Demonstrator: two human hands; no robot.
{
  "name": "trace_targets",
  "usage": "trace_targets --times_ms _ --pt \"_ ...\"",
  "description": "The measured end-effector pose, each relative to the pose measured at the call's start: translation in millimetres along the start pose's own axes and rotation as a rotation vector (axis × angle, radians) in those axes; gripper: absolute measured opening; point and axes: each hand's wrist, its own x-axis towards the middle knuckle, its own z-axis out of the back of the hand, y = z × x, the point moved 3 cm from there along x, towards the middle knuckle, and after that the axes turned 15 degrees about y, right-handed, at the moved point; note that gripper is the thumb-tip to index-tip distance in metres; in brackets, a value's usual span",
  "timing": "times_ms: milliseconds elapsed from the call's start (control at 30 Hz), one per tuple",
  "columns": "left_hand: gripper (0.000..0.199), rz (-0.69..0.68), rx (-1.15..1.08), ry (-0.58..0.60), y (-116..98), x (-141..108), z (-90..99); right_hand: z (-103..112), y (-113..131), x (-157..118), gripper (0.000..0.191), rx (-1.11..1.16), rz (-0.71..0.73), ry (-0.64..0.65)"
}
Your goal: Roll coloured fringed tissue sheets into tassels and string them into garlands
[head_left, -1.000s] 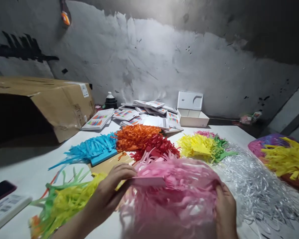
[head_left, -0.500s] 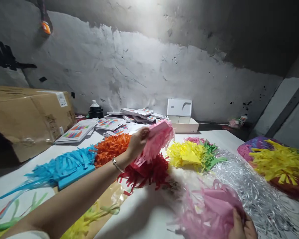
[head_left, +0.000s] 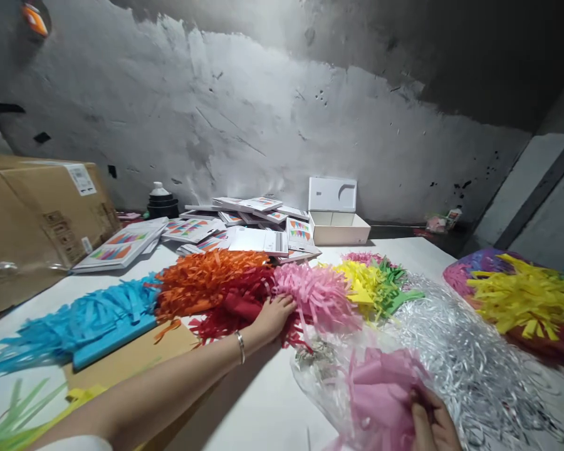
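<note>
My left hand (head_left: 273,318) lies on the red tissue-paper fringe (head_left: 244,300), its fingers stretched out against the edge of a light pink fringe bundle (head_left: 317,291). The red bundle is partly covered by the hand and the pink one. At the lower right my right hand (head_left: 433,418) pinches a mauve-pink tissue-paper tassel (head_left: 380,391) between thumb and fingers. Beneath that tassel is a crumpled clear plastic bag (head_left: 317,382). Silver tinsel strands (head_left: 460,357) lie beside my right hand.
Orange (head_left: 207,282), blue (head_left: 98,313) and yellow fringe bundles (head_left: 364,285) line the white table. Behind them are several flat printed boxes (head_left: 258,238) and an open white box (head_left: 341,228). A large carton (head_left: 42,225) stands left; a yellow tassel (head_left: 526,297) is far right.
My left hand has come down with the light pink bundle, which now lies beside the red one. My right hand still grips the mauve-pink tassel, shifted slightly left. The view has turned slightly.
</note>
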Motion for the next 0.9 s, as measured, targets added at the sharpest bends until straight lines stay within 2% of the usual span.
trace_targets --times_ms 100,200,233,333,367,433,467,500,600,667,767,833,900 --pt "0.035 -0.009 -0.001 -0.028 -12.3 7.8 23.7 -10.8 5.5 -2.8 0.039 -0.014 0.012 0.079" --pt "0.032 -0.146 -0.026 -0.042 -52.9 -17.8 38.0 -26.2 17.6 -13.6 0.031 -0.145 0.128 0.138" --pt "0.037 -0.214 -0.037 -0.032 -70.2 -32.3 40.4 -33.4 25.7 -19.6 0.026 -0.247 0.240 0.164" --pt "0.079 -0.487 -0.035 0.014 -121.3 -80.1 45.1 -58.3 56.3 -44.4 0.021 -0.552 0.698 0.283" --pt "0.075 -0.589 -0.010 0.011 -135.0 -94.7 46.9 -65.0 65.8 -53.3 0.023 -0.600 0.822 0.325" --pt "0.040 -0.705 0.064 -0.032 -152.5 -119.6 51.6 -73.3 82.0 -68.7 0.027 -0.617 0.949 0.396" --pt "0.024 -0.707 0.105 -0.065 -156.2 -130.2 54.3 -75.5 88.5 -75.4 0.029 -0.629 0.971 0.420" --pt "0.018 -0.679 0.142 -0.095 -157.3 -140.5 57.0 -77.0 94.2 -82.2 0.032 -0.666 0.996 0.441" --pt "0.012 -0.602 0.214 -0.146 -153.8 -177.7 64.8 -75.8 105.8 -100.8 0.034 -0.801 1.044 0.473" --pt "0.015 -0.610 0.198 -0.096 -150.7 -208.1 69.1 -70.8 111.1 -111.7 0.034 -0.853 1.084 0.484" --pt "0.022 -0.595 -0.016 0.017 -144.8 -250.6 77.3 -61.6 120.7 -129.3 0.033 -0.850 1.196 0.485" --pt "0.033 -0.505 -0.237 -0.001 -138.8 -269.0 83.2 -57.8 129.2 -144.6 0.029 -0.795 1.264 0.479" --pt "0.046 -0.366 -0.434 -0.031 -132.5 -276.9 83.3 -56.1 138.1 -163.9 0.025 -0.703 1.317 0.455"
